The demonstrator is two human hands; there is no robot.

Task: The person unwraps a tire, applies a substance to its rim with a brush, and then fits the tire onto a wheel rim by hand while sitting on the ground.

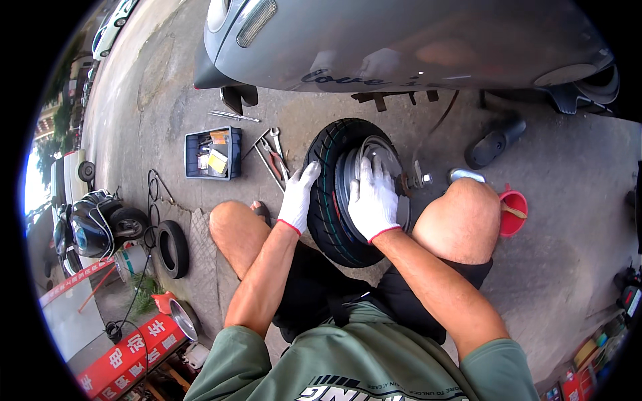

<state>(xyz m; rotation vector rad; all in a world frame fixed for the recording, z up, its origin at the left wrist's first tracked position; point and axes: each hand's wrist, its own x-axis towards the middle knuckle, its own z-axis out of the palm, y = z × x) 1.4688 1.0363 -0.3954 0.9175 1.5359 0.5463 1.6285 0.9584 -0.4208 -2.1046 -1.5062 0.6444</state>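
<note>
A small scooter wheel (pixel 332 200) with a black tyre and grey metal rim stands on the ground between my knees. My left hand (pixel 301 194), in a white knit glove with a red cuff, holds the tyre's tread on the left side. My right hand (pixel 372 200), gloved the same way, grips the rim on the other side, its fingers lying over the metal. The wheel is held between both hands; my palms' contact is hidden. An axle with a nut (pixel 426 179) sticks out to the right of the rim.
A grey scooter (pixel 401 47) stands across the far side. Left lie a blue toolbox (pixel 212 154), pliers (pixel 275 162), a wrench (pixel 275 138) and a loose tyre (pixel 172 248). At right are a black cylindrical part (pixel 495 140) and a red funnel (pixel 512 212).
</note>
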